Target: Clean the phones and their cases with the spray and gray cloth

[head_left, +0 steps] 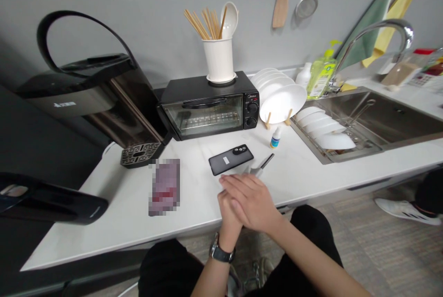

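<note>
Over the counter's front edge, my right hand [258, 200] rests across my left hand [229, 204], its fingers pressed together and wrapped over it. A dark-strapped watch [222, 254] is on my left wrist. The fingers of my left hand are mostly hidden under the right. Just beyond the hands lies a black phone [230, 160], camera side up, with a small pale label. Beside it is a thin tool with a dark handle [267, 161]; its grey end is partly covered by my hands. A small white bottle [275, 138] with a blue and yellow label stands farther back.
A black toaster oven [207, 107] carries a white holder [218, 60] of chopsticks. Left stand a water dispenser [114, 103] and a pixelated flat object [165, 187]. Right are racked plates [282, 103] and a sink [408, 121] with dishes. Another person's shoe [404, 210] shows.
</note>
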Motion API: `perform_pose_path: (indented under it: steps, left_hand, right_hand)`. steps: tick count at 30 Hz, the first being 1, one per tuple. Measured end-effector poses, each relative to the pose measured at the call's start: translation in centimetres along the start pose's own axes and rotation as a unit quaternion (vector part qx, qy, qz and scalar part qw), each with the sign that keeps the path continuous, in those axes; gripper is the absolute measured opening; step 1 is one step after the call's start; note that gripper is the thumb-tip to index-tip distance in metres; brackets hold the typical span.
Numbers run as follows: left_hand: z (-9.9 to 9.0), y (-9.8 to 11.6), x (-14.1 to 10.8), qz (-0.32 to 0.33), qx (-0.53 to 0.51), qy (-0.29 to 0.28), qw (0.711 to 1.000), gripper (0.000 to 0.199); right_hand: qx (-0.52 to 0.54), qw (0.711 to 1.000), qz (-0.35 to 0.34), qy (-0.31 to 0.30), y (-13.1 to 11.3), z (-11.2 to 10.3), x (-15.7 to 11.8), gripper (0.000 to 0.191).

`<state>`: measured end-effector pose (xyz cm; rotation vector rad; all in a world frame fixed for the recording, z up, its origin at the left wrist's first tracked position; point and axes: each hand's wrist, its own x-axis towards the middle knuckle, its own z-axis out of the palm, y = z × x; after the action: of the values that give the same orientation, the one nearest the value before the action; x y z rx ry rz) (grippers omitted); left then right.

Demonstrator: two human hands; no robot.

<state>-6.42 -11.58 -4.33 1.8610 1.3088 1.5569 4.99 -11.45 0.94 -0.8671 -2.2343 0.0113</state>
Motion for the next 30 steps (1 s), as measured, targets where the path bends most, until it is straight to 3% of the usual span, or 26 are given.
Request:
perform_pose_path:
  steps: [4,6,9,12,14,17,21,23,30]
  left_hand:
    - [0.2,1.3,1.2,0.026,-0.009,-0.008,1.0,0.021]
    - [0.2,1.5,1.5,0.031,-0.012,-0.017,0.999,0.025]
    - [0.2,1.2,0.8,0.005,-0.002,0.008,1.0,0.024]
    - [0.1,0.8,-0.8,-0.01,0.002,0.046,0.999,0.034]
    - [0.0,0.8,-1.4,-0.025,-0.02,0.079,0.996,0.034]
    - [-0.1,0.8,-0.7,-0.065,-0.062,0.081,0.993,0.024]
    - [0.1,1.1,1.4,-0.097,-0.088,0.031,0.991,0.019]
    - [0.2,1.4,2.2,-0.115,-0.112,0.013,0.987,0.022]
    - [-1.8,4.1,4.2,-0.141,-0.136,0.01,0.981,0.021]
  right_hand:
    - [-0.038,0.991,0.121,0.049,5.9,-2.2,0.3,0.045]
    - [-0.033,0.985,0.156,0.068,6.4,-2.3,0.3,0.045]
    - [0.004,0.99,0.129,0.064,3.1,-0.5,0.1,0.043]
    - [0.033,0.999,0.018,0.021,-1.8,1.9,-0.1,0.049]
    - [0.029,0.998,-0.046,-0.007,-3.2,2.6,0.0,0.054]
    - [0.006,0.999,-0.038,-0.011,-1.0,1.8,0.4,0.054]
    - [-0.024,0.995,0.088,0.042,4.8,-1.0,1.0,0.043]
    - [-0.024,0.99,0.124,0.067,6.4,-1.7,1.0,0.039]
    - [0.006,0.969,0.185,0.164,6.1,0.6,0.0,0.041]
